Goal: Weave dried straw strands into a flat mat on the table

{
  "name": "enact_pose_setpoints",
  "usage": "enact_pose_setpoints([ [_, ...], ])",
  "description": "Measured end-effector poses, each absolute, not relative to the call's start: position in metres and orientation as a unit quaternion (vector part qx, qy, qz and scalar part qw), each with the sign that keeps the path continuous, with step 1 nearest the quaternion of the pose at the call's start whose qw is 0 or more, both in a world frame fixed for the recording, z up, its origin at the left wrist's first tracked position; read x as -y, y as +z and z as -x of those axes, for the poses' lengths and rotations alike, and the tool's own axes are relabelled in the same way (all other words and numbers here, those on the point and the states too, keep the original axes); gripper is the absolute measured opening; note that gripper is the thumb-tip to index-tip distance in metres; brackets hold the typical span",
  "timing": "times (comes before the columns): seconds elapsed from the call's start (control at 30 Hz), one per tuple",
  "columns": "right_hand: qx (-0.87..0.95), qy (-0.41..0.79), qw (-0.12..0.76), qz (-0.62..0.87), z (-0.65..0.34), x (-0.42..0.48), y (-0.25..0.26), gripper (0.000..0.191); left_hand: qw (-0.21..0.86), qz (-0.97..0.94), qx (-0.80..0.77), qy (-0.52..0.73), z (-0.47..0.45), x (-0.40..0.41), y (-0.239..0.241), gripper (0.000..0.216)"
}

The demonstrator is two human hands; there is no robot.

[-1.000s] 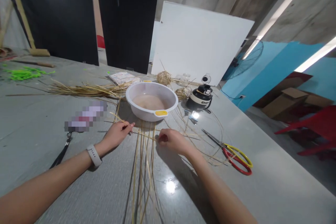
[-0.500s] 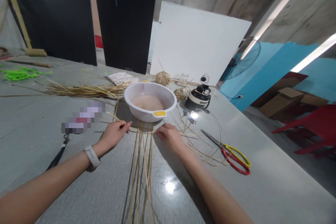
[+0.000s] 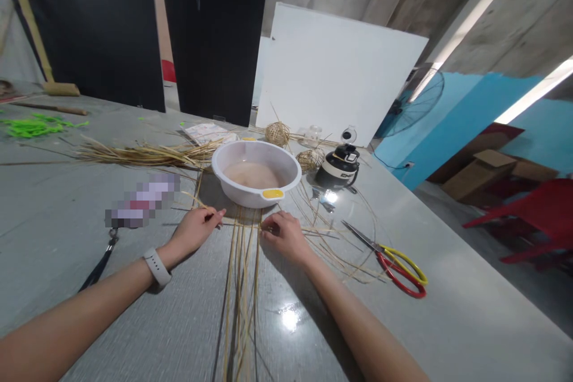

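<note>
Several long, thin cane strips (image 3: 242,286) run from under the white basin (image 3: 226,186) towards me across the table. A thinner strip crosses them just in front of the basin. To the left of these strips my left hand (image 3: 196,231) is closed, pinching the thin cross strip between thumb and fingers. My right hand (image 3: 285,235) lies at their right edge, its fingers curled and closed around the outermost long strip or close to it. Its fingertips are partly hidden, so what they pinch is unclear. The basin holds some cloudy water.
Scissors (image 3: 385,259) with red and yellow handles lie at right among loose strips. A black bottle (image 3: 336,168) and woven balls (image 3: 277,133) stand behind the basin. A strip bundle (image 3: 147,155) and a blurred-out object (image 3: 142,200) with a strap lie left.
My right hand has shifted slightly left, and its fingertips are now at the rightmost long strips. Those strips have moved a little closer together. My left hand has hardly moved.
</note>
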State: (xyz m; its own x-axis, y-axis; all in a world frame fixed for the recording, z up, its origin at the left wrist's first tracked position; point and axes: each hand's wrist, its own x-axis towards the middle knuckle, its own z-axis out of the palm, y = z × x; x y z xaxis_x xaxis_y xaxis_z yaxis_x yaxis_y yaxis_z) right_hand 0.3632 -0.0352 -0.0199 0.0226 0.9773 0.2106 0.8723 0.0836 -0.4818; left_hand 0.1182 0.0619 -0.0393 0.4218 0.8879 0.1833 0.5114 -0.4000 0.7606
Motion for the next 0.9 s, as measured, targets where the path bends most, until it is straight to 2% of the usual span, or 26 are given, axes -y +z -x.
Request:
enact_pose_setpoints([
  [0.2,0.666,0.108,0.249,0.695,-0.357,0.034,-0.020,0.011,0.322,-0.781,-0.444,0.299,-0.119,-0.063,-0.040,0.051],
  [0.67,0.661,0.084,0.266,0.696,-0.358,0.035,-0.021,0.004,0.330,-0.781,-0.431,0.308,-0.120,-0.061,-0.039,0.051],
  [0.73,0.683,0.079,0.282,0.669,-0.357,0.034,-0.023,0.011,0.327,-0.782,-0.432,0.308,-0.120,-0.061,-0.040,0.052],
  [0.9,0.764,0.058,0.276,0.580,-0.352,0.029,-0.028,0.043,0.320,-0.784,-0.435,0.306,-0.120,-0.062,-0.041,0.052],
])
